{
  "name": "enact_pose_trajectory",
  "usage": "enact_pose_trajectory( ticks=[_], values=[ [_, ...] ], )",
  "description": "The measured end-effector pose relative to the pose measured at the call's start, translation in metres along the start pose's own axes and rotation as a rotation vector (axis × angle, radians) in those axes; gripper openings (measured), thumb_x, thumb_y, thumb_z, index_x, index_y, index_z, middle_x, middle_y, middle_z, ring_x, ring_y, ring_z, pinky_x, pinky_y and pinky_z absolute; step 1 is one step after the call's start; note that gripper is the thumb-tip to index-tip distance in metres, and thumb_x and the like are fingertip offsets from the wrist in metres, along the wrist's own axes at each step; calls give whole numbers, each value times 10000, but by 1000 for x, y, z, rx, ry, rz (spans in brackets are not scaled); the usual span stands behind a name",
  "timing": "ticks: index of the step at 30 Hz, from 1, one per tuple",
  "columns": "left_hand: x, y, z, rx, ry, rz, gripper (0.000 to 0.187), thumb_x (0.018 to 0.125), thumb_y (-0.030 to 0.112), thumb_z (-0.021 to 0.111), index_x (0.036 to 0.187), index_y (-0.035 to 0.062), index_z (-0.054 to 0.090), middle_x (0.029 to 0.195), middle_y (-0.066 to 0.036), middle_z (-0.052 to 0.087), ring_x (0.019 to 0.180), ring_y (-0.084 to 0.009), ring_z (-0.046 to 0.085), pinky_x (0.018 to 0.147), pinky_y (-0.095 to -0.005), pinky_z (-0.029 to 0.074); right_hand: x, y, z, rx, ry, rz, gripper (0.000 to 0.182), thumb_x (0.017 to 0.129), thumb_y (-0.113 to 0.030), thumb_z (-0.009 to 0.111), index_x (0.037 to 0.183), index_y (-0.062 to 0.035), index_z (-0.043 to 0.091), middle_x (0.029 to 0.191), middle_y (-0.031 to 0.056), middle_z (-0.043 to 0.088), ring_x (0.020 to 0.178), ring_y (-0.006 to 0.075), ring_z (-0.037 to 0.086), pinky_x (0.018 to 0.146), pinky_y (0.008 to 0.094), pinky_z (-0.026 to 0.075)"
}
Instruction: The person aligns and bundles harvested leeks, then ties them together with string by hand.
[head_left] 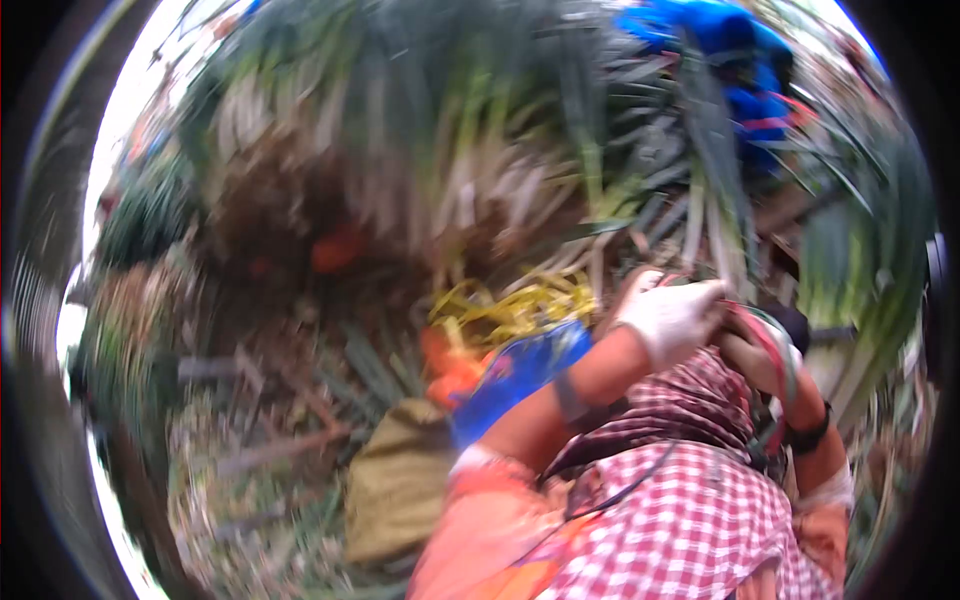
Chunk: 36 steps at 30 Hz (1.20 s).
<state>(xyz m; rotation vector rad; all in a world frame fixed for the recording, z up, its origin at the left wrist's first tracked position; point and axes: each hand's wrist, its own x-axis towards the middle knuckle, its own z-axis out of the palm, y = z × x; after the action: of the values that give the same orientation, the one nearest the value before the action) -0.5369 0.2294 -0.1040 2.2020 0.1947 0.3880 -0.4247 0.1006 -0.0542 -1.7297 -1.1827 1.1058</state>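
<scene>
My left hand [680, 315], in a white glove, is held over my lap with its fingers curled together. What lies between those fingers is too blurred to make out. Close beside it, my right hand [755, 355] is bent inward and closed around long red, green and white strips [770, 335], which loop past the wrist. A dark bar [832, 334] shows just beyond that hand. A red-and-white checked cloth [660, 510] covers my front and lap.
Leeks [470, 110] lie piled along the far side, with more leeks [865, 250] at right. Yellow strips [515, 305], a blue plastic sheet [525, 375] and an olive sack [395, 480] lie left of me. Blue bundled material [715, 40] is at the back.
</scene>
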Motion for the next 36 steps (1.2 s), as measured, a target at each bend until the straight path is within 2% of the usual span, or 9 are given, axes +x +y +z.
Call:
enact_pose_trajectory(
  ticks=[2, 4, 7, 11, 16, 20, 23, 32, 36],
  values=[
    [-11, -23, 11, -49, -72, 150, 286, 898, 214, 466, 1134, 67, 531, 946, -160, 602, 816, -315, 599, 697, -364, 480, 4, 9, -13, -164, -113, 89, 176, 842, -79, 477, 963, -3, 579, 816, 118, 605, 724, 171, 564, 657, 314, 463],
    [-12, -4, -6, -472, -282, -417, 321, 918, 333, 443, 1083, 75, 538, 944, -197, 605, 878, -344, 593, 763, -391, 451, 17, 66, -2, -226, 8, -413, 133, 808, -75, 545, 921, -12, 577, 753, 109, 589, 673, 197, 563, 619, 314, 463],
    [-23, -26, -10, -78, -141, -163, 264, 888, 302, 511, 1047, 100, 570, 869, -179, 622, 802, -375, 596, 684, -407, 478, 16, 46, -3, -64, -23, -93, 154, 827, -138, 556, 943, -40, 586, 802, 105, 597, 743, 194, 576, 707, 326, 460],
    [-51, -81, -69, -165, 183, -533, 253, 918, 187, 531, 1046, -24, 589, 895, -47, 633, 824, -135, 582, 728, -256, 470, 1, 27, -36, -33, 219, 102, 316, 856, -200, 558, 1100, -3, 585, 1031, 143, 635, 999, 201, 588, 882, 306, 446],
    [-144, -135, -149, 70, 434, -888, 269, 907, 206, 489, 985, -31, 590, 779, -95, 616, 684, -168, 556, 636, -301, 461, -50, 45, -84, 230, 472, 143, 293, 887, -174, 526, 1120, -1, 572, 917, 40, 627, 744, 78, 584, 657, 227, 492],
    [-230, -201, -160, 506, -227, -1403, 500, 782, 375, 627, 1096, -10, 569, 859, -153, 632, 784, -246, 615, 693, -341, 481, -94, 55, -110, 432, 644, 264, 282, 893, -201, 520, 1095, -11, 572, 856, 44, 628, 721, 90, 600, 596, 222, 503],
    [-192, -130, -140, 488, -171, -1376, 743, 672, 353, 677, 1288, 26, 424, 1039, -210, 626, 971, -307, 610, 814, -381, 465, -116, 68, -119, 461, 764, 236, 253, 899, -206, 512, 1064, -25, 573, 836, 28, 619, 694, 95, 594, 587, 236, 499],
    [-20, -189, -83, 378, -390, -510, 418, 819, 275, 579, 1159, 33, 562, 977, -127, 645, 827, -194, 617, 723, -298, 487, -127, 101, -122, 473, 715, 377, 287, 885, -239, 517, 1075, -29, 566, 842, 53, 617, 707, 119, 598, 574, 238, 499],
    [84, -215, -22, 68, -547, -562, 367, 841, 244, 564, 1137, 27, 579, 1028, -124, 638, 953, -169, 575, 830, -265, 438, -93, 104, -119, 397, 639, 543, 324, 879, -218, 519, 1111, 5, 556, 865, 80, 629, 711, 125, 602, 579, 248, 507]
  ],
)
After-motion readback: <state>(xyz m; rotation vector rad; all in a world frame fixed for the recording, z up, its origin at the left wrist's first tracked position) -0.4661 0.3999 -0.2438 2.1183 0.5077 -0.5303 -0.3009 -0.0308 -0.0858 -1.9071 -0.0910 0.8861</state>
